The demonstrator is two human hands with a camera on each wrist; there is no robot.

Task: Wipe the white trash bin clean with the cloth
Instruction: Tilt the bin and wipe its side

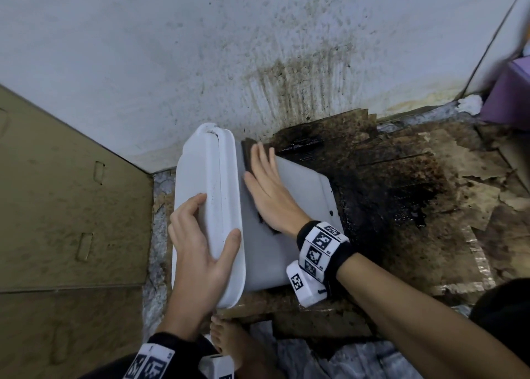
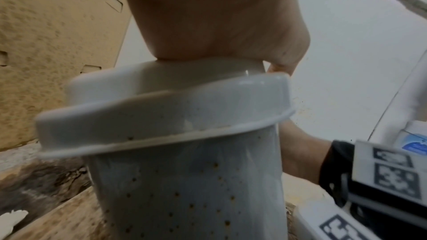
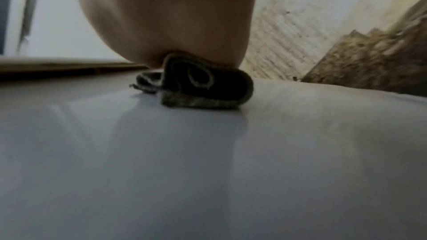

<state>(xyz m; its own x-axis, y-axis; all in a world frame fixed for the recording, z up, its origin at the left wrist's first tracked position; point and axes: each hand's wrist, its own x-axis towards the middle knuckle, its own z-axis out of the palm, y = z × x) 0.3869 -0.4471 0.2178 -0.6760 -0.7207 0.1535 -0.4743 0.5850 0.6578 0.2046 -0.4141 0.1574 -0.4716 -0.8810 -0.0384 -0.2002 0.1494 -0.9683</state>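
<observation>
Nearest the camera, a bare foot [image 1: 226,338] stands on the floor beside crumpled plastic sheeting [image 1: 358,361]. Above it, the left hand [image 1: 198,252] grips the near end of the lid [image 1: 212,195] of the white trash bin [image 1: 298,195], thumb on the lid's right edge and fingers [image 1: 187,206] curled over its left edge. The bin lies tilted on its side on stained cardboard [image 1: 447,206] covering the floor, lid end to the left, its broad side wall facing up. The left wrist view shows small brown specks on the bin's near wall (focus is soft).

The right hand [image 1: 266,189] lies flat on that upturned wall, fingers [image 1: 263,160] straight and together, pressing a dark cloth [image 3: 201,85] against the plastic; the cloth shows beyond the fingertips and, folded, under the palm heel. Both wrists carry black bands with white marker blocks [image 1: 318,246].

Farther off, black wet grime [image 1: 381,183] spreads over the cardboard right of the bin. A cardboard panel [image 1: 63,195] stands at left. Behind, the white wall [image 1: 200,48] bears dark streaks and spatter; a purple object [image 1: 507,91] sits at far right.
</observation>
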